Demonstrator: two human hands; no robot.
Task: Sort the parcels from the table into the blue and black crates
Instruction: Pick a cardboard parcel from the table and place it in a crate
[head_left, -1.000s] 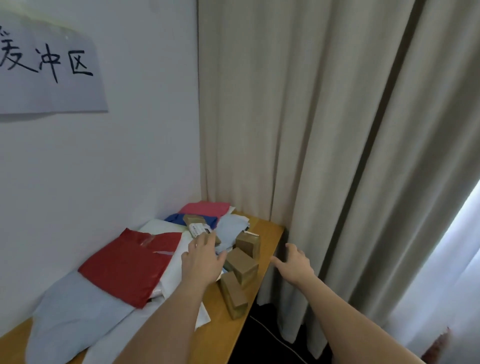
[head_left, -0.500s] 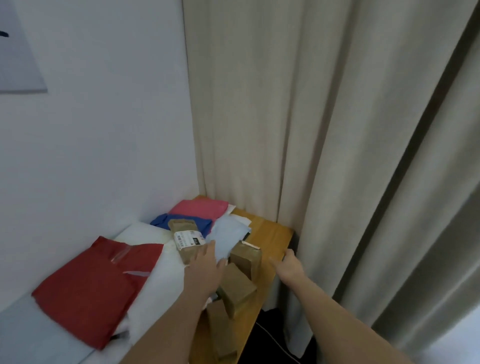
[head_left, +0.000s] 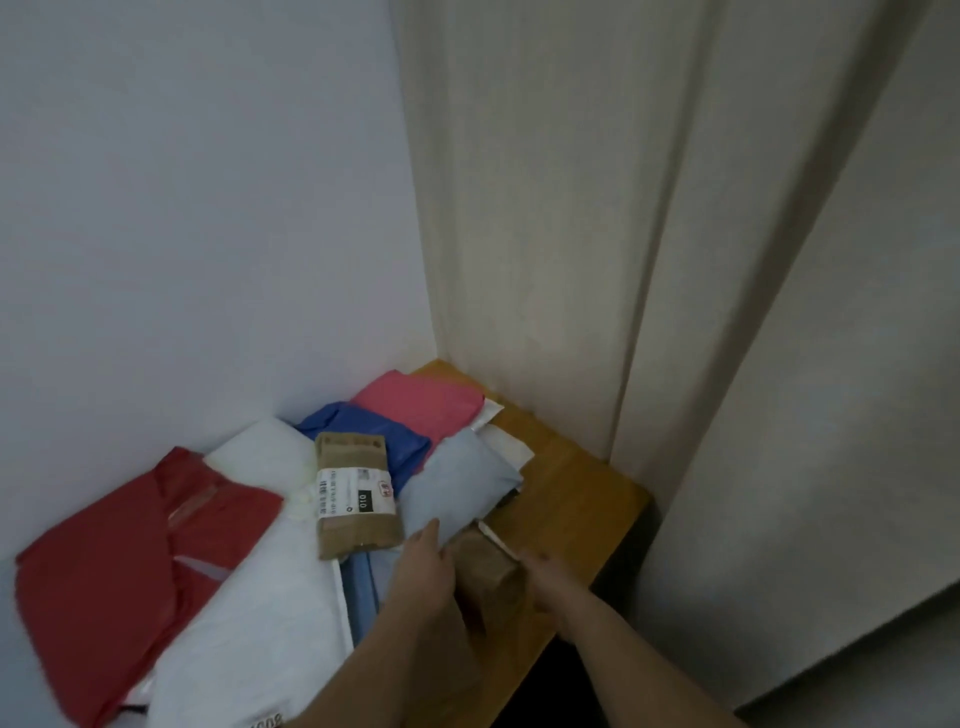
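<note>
While closing both hands (head_left: 423, 564) round the box (head_left: 485, 564) (stiff, probably light), pressing opposite side faces; grip state unclear through blur.

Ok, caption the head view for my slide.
Both hands, left and right, close on a small cardboard box beside stacked mailer parcels.

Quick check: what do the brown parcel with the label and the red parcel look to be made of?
Brown parcel with the label: likely cardboard, matte tan, flat faces with tape bands and a white printed sticker. Red parcel: seemingly a soft plastic mailer, faintly glossy, creased and sagging, with a shiny tape strip.
</note>
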